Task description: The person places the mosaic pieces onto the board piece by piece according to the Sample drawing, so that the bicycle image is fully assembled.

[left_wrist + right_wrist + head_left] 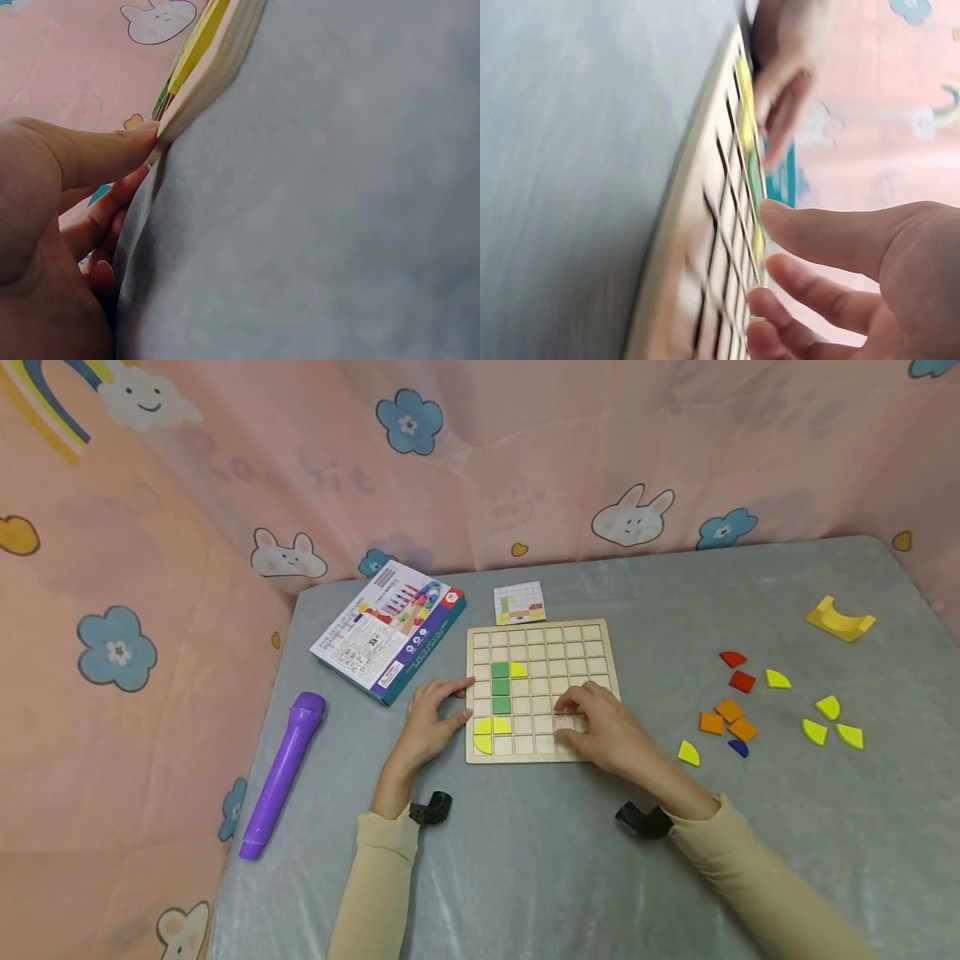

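Note:
A wooden grid board point(534, 752) lies on the grey table. Three green squares point(500, 687) form a column on its left part, with a yellow quarter-circle piece point(518, 670) beside the top one and three more yellow pieces near the lower left corner. My left hand point(423, 727) rests at the board's left edge; in the left wrist view its thumb point(112, 154) is extended against the wooden rim. Over the board's right part hovers my right hand point(603, 731), fingers loosely bent and apart from the thumb point(817, 232), no piece visible between them.
Behind the board lies a pattern card point(519, 603). To the left are a game box point(390, 631) and a purple microphone-shaped object point(285, 777). Loose orange squares point(711, 722), red pieces point(742, 682), a blue piece point(738, 747), several yellow quarter-circles point(814, 732) and a yellow arch point(840, 620) lie right.

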`<move>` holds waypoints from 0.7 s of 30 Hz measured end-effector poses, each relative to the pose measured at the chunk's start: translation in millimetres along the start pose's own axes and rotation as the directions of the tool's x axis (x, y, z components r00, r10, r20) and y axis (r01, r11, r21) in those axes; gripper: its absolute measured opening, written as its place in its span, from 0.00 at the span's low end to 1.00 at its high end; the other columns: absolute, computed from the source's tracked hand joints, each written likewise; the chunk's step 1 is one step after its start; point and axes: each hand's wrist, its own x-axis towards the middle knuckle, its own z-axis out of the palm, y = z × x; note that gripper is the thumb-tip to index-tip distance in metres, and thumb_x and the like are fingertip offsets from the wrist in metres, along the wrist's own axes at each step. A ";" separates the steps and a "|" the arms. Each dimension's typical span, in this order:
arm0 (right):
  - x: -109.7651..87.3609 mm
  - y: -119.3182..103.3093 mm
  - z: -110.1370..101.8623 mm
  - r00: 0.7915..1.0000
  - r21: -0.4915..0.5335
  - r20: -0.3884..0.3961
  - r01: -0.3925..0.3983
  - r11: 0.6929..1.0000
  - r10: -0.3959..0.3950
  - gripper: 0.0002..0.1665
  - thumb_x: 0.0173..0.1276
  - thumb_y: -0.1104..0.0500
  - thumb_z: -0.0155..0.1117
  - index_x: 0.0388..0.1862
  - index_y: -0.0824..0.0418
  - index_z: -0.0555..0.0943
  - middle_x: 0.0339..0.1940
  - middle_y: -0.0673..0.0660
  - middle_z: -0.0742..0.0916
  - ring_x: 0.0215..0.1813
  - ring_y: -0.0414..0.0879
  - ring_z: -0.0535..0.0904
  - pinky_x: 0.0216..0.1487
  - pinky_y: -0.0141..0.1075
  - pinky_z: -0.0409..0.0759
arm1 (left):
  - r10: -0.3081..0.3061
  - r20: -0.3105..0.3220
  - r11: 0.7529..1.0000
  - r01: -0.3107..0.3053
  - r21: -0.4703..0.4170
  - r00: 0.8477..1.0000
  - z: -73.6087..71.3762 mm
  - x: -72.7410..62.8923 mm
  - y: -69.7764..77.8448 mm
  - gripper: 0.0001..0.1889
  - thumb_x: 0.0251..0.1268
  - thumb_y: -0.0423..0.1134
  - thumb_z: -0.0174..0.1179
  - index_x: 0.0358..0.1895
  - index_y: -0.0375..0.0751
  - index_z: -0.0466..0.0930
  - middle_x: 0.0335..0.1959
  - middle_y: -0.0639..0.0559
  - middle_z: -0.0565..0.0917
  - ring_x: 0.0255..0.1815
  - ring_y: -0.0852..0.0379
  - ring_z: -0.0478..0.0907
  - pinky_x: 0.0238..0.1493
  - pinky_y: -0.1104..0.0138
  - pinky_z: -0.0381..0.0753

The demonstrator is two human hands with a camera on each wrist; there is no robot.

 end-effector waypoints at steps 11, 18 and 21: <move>-49.8 55.9 -53.2 0.988 -0.133 0.032 -0.145 0.981 0.150 0.27 0.69 0.57 0.76 0.61 0.67 0.80 0.63 0.72 0.78 0.63 0.68 0.72 0.60 0.64 0.73 | 0.007 -0.003 1.000 -0.007 0.005 1.000 0.5 0.4 -1.0 0.25 0.72 0.31 0.66 0.71 0.43 0.81 0.57 0.42 0.82 0.69 0.41 0.66 0.77 0.42 0.52; -66.9 77.1 -59.8 0.990 -0.146 0.001 -0.141 0.979 0.143 0.26 0.66 0.61 0.77 0.59 0.71 0.81 0.58 0.73 0.79 0.59 0.67 0.73 0.58 0.64 0.74 | 0.005 -0.006 1.000 -0.005 0.009 1.000 -0.3 -0.4 -1.1 0.25 0.72 0.31 0.67 0.71 0.43 0.81 0.57 0.42 0.82 0.69 0.41 0.66 0.76 0.42 0.53; -69.8 80.9 -62.6 0.989 -0.142 -0.010 -0.145 0.979 0.145 0.25 0.65 0.62 0.77 0.58 0.71 0.81 0.55 0.72 0.81 0.55 0.65 0.76 0.55 0.61 0.75 | 0.004 -0.003 1.000 -0.004 0.006 1.000 -0.3 -0.5 -0.5 0.25 0.72 0.31 0.67 0.71 0.43 0.81 0.57 0.42 0.82 0.69 0.41 0.66 0.76 0.42 0.53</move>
